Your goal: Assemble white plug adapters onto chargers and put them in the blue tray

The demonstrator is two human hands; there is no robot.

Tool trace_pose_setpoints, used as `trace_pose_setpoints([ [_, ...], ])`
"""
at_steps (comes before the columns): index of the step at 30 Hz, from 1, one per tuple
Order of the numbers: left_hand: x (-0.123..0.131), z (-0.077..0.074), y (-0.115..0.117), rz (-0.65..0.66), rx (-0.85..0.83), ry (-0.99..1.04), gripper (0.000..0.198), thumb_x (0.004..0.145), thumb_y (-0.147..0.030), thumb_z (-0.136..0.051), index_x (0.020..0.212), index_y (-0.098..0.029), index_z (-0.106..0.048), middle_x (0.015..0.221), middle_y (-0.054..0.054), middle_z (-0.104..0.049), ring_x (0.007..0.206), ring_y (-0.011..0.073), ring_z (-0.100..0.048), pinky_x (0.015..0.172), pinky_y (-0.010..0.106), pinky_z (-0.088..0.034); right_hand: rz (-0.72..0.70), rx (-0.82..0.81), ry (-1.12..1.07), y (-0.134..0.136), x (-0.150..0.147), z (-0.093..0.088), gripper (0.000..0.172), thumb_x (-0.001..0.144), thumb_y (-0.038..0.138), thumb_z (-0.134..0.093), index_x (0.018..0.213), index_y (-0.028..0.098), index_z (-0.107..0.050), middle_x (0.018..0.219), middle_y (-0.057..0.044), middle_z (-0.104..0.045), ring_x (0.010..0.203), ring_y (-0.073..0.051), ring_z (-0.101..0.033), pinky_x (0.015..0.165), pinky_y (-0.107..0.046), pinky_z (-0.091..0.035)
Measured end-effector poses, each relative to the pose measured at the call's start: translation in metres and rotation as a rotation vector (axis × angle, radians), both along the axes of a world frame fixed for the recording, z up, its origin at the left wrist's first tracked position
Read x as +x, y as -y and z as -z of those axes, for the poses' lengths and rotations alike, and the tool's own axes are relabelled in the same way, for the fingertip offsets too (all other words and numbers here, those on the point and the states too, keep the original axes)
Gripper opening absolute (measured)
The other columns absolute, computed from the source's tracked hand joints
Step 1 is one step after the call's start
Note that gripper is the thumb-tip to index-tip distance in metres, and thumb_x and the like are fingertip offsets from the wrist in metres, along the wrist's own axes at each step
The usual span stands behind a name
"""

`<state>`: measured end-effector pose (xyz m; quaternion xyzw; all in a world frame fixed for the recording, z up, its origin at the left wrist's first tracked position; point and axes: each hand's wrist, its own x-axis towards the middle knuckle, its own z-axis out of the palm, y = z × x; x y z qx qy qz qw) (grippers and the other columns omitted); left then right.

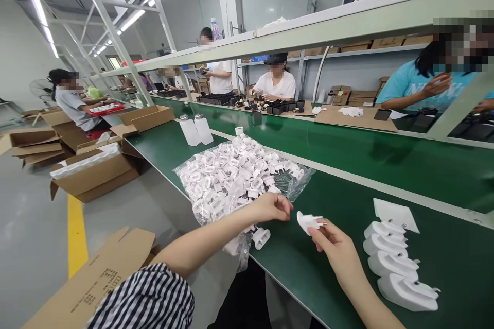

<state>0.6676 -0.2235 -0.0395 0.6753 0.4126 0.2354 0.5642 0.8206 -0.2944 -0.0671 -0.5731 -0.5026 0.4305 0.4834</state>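
My right hand pinches a white two-pin plug piece above the green table, its metal pins pointing right. Just left of that plug piece, my left hand is closed with curled fingers, and no part shows in it. A big heap of white plastic plug parts lies on a clear plastic bag beyond my left hand. One loose white plug part rests at the table edge below my left wrist. Several curved white housings stand in a row right of my right hand, by a flat white piece.
Two white bottles with metal caps stand behind the heap. Open cardboard boxes are on the left, and a cardboard flap is near my left elbow. An overhead shelf beam crosses above the table. Other people sit across it.
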Motion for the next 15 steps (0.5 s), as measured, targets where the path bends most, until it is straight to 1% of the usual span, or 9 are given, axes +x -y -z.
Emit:
trace_pose_setpoints([
  [2, -0.009, -0.015, -0.029, -0.124, 0.233, -0.235, 0.011, 0.053, -0.010, -0.055, 0.063, -0.014, -0.051, 0.081, 0.002, -0.055, 0.074, 0.0122, -0.051, 0.063, 0.021, -0.040, 0.017, -0.035, -0.154, 0.000, -0.001, -0.001, 0.021, 0.061, 0.036, -0.052, 0.073, 0.019, -0.054, 0.061, 0.001, -0.049, 0.047, -0.010, -0.045, 0.043, -0.023, -0.039],
  [3, -0.014, -0.022, -0.046, -0.205, 0.328, -0.358, 0.017, 0.055, -0.013, -0.054, 0.072, -0.015, -0.051, 0.084, 0.002, -0.054, 0.077, 0.0129, -0.051, 0.063, 0.021, -0.040, 0.029, -0.047, -0.232, -0.001, -0.001, -0.001, 0.022, 0.061, 0.037, -0.052, 0.074, 0.019, -0.053, 0.063, 0.001, -0.049, 0.051, -0.011, -0.047, 0.044, -0.023, -0.040],
  [5, -0.022, -0.033, -0.083, -0.352, 0.442, -0.568, 0.032, 0.058, -0.018, -0.054, 0.090, -0.017, -0.047, 0.093, 0.002, -0.052, 0.080, 0.0126, -0.050, 0.063, 0.020, -0.040, 0.052, -0.067, -0.356, -0.001, -0.001, -0.001, 0.022, 0.060, 0.037, -0.053, 0.074, 0.020, -0.051, 0.070, -0.001, -0.051, 0.063, -0.015, -0.051, 0.046, -0.024, -0.042],
  [6, -0.025, -0.036, -0.102, -0.422, 0.472, -0.666, 0.035, 0.060, -0.020, -0.054, 0.094, -0.016, -0.045, 0.097, 0.002, -0.051, 0.081, 0.0123, -0.050, 0.065, 0.020, -0.039, 0.063, -0.078, -0.391, -0.002, 0.000, 0.000, 0.022, 0.060, 0.037, -0.055, 0.073, 0.020, -0.051, 0.072, -0.001, -0.052, 0.067, -0.016, -0.052, 0.047, -0.024, -0.042],
  [7, -0.027, -0.039, -0.120, -0.468, 0.487, -0.721, 0.037, 0.061, -0.021, -0.053, 0.096, -0.015, -0.044, 0.099, 0.004, -0.050, 0.083, 0.0129, -0.049, 0.068, 0.020, -0.039, 0.067, -0.092, -0.407, -0.003, 0.001, 0.001, 0.022, 0.059, 0.036, -0.056, 0.074, 0.020, -0.050, 0.073, -0.002, -0.053, 0.068, -0.017, -0.053, 0.048, -0.024, -0.043],
  [10, -0.032, -0.039, -0.167, -0.559, 0.493, -0.817, 0.037, 0.064, -0.021, -0.049, 0.099, -0.010, -0.041, 0.102, 0.011, -0.046, 0.090, 0.0174, -0.046, 0.072, 0.023, -0.036, 0.051, -0.118, -0.393, -0.005, 0.003, 0.003, 0.025, 0.057, 0.034, -0.058, 0.075, 0.021, -0.050, 0.069, -0.001, -0.055, 0.062, -0.016, -0.054, 0.049, -0.024, -0.043],
  [13, -0.035, -0.035, -0.201, -0.641, 0.482, -0.904, 0.038, 0.065, -0.020, -0.048, 0.100, -0.008, -0.039, 0.105, 0.016, -0.042, 0.096, 0.0228, -0.043, 0.075, 0.028, -0.034, 0.045, -0.121, -0.372, -0.004, 0.004, 0.003, 0.026, 0.055, 0.036, -0.059, 0.073, 0.020, -0.051, 0.068, -0.001, -0.056, 0.058, -0.015, -0.054, 0.048, -0.025, -0.044],
  [15, -0.036, -0.032, -0.220, -0.701, 0.472, -0.960, 0.037, 0.067, -0.020, -0.046, 0.101, -0.007, -0.038, 0.106, 0.017, -0.041, 0.099, 0.0253, -0.040, 0.077, 0.033, -0.032, 0.046, -0.150, -0.364, -0.003, 0.003, 0.003, 0.028, 0.054, 0.038, -0.060, 0.072, 0.019, -0.052, 0.066, -0.001, -0.056, 0.056, -0.015, -0.055, 0.048, -0.025, -0.044],
])
